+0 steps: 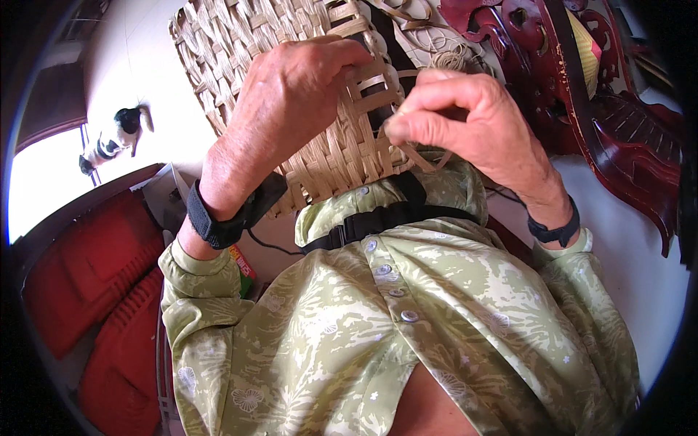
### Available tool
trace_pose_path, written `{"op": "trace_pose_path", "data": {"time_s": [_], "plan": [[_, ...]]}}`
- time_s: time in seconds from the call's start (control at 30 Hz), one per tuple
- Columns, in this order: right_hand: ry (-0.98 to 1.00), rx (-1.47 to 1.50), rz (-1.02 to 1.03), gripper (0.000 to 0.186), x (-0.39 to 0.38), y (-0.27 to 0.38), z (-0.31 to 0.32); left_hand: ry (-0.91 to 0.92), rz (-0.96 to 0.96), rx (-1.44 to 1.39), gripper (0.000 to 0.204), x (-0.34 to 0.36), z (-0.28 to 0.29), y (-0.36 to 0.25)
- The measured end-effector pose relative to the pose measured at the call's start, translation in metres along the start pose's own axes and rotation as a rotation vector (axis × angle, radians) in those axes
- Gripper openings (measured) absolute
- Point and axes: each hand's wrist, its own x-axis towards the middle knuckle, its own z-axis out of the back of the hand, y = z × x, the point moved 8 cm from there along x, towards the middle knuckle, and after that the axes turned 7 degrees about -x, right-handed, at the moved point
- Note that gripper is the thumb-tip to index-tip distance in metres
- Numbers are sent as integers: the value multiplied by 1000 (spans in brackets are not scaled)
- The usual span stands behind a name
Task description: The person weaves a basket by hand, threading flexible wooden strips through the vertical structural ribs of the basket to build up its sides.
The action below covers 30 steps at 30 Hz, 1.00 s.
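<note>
A tan woven panel (218,62) of flat plaited strips lies across my lap, its right edge showing open gaps in the weave. My left hand (294,83) rests over the panel near that edge, its fingers bent down onto the strips; the fingertips are hidden behind the hand. Just beyond the edge, my right hand (454,109) has thumb and forefinger pinched together on a thin tan weaving strip (425,161). This strip loops below the pinch, beside the panel's edge.
Loose strips and a coil of cord (451,58) lie beyond my right hand. Carved dark red wooden furniture (611,131) stands at the right, a red seat (94,269) at the left. A black-and-white animal (120,134) is on the pale floor at the far left.
</note>
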Motion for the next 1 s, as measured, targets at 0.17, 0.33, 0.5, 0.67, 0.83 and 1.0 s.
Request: {"op": "trace_pose_path", "data": {"time_s": [0.17, 0.33, 0.5, 0.67, 0.83, 1.0], "plan": [[64, 226, -161, 27, 2, -16, -1, -48, 59, -129, 16, 0, 0, 0], [346, 662, -547, 24, 0, -11, -14, 4, 22, -157, 13, 2, -1, -5], [391, 473, -214, 14, 3, 9, -10, -5, 33, -158, 16, -1, 4, 0], [124, -145, 140, 8, 14, 27, 16, -2, 15, -216, 14, -1, -1, 1], [277, 356, -356, 26, 20, 10, 13, 46, -36, -195, 18, 3, 0, -5], [379, 994, -527, 26, 39, 37, 24, 130, -53, -120, 18, 0, 7, -18]]}}
